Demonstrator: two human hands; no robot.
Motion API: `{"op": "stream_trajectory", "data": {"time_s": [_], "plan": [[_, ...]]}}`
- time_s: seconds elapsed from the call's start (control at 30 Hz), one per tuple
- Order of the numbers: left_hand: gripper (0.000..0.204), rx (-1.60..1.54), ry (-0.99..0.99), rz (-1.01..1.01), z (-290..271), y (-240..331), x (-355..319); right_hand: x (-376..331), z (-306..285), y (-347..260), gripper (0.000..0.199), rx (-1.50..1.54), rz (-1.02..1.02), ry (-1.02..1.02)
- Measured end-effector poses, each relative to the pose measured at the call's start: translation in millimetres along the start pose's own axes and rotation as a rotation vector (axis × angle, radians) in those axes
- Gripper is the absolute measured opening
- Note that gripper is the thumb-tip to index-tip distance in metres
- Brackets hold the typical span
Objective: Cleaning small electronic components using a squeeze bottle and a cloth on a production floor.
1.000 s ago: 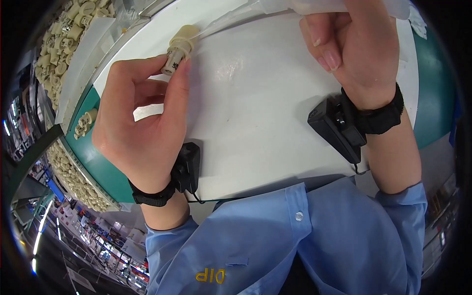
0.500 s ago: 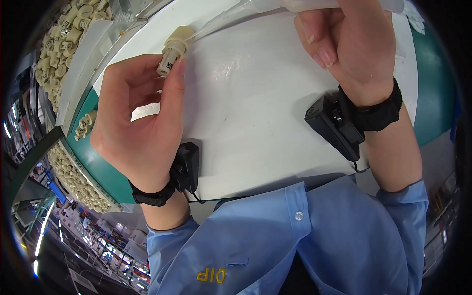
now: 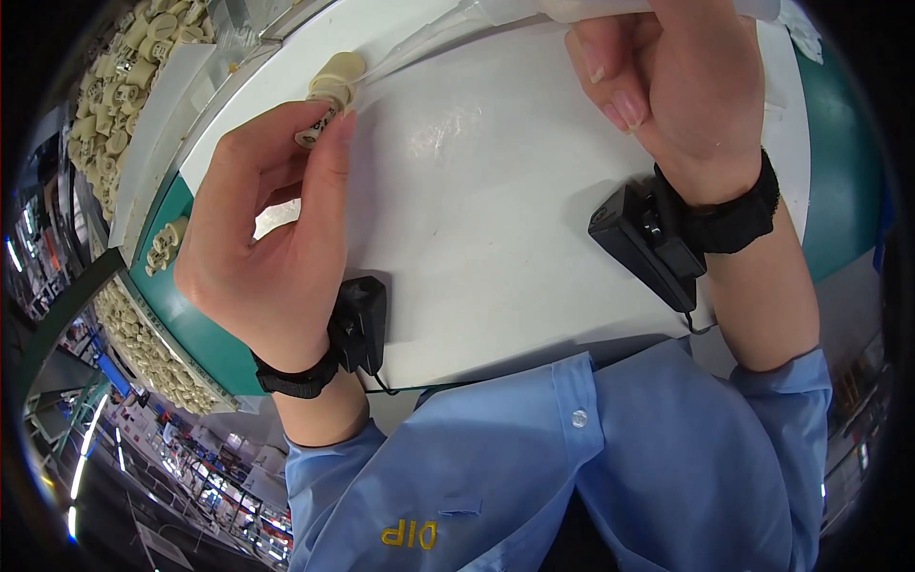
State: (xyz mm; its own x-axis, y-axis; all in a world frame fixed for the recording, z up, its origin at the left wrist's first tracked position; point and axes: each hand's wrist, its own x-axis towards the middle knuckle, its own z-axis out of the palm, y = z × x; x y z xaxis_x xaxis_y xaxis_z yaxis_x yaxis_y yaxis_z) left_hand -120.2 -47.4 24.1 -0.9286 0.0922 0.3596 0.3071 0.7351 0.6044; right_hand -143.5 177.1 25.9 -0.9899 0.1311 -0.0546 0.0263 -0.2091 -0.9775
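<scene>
Between thumb and fingers of my left hand (image 3: 272, 229) is a cream-coloured, stepped cylindrical plastic part (image 3: 335, 76), tilted with its wider end up and away from me. Dark printed marks show on its narrow end, partly covered by the fingertips. My right hand (image 3: 701, 105) is closed around a translucent squeeze bottle (image 3: 534, 10) at the top edge, which cuts off some of the bottle. From the bottle a tapered clear nozzle (image 3: 429, 38) points left, its thin tip at the cream part's collar. Whether the tip touches, I cannot tell.
A white sheet (image 3: 496, 238) covers much of the green table (image 3: 848, 172). Left of my left hand lie a few similar cream parts (image 3: 168, 243). Heaps of cream parts (image 3: 119, 95) fill a bin at the upper left, with smaller pieces (image 3: 152, 348) in a lower tray. Wristbands carry black boxes (image 3: 648, 243).
The cream part has turned in my left fingers and shifted slightly left, with the fingers now covering more of its marks. My right hand and the bottle have barely moved.
</scene>
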Motion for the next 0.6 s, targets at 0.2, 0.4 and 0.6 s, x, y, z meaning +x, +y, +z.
{"op": "stream_trajectory", "data": {"time_s": [0.2,0.4,0.6], "plan": [[0.023,-0.02,-0.026,-0.105,-1,9,0,1,0,-1,0.033,-0.008,0.034,0.016],[0.02,-0.011,-0.046,-0.125,-2,8,-1,1,-2,0,0.034,0.009,-0.042,-0.034],[0.019,-0.001,-0.032,-0.149,-1,4,-2,2,2,-2,0.034,-0.016,0.028,0.001]]}}
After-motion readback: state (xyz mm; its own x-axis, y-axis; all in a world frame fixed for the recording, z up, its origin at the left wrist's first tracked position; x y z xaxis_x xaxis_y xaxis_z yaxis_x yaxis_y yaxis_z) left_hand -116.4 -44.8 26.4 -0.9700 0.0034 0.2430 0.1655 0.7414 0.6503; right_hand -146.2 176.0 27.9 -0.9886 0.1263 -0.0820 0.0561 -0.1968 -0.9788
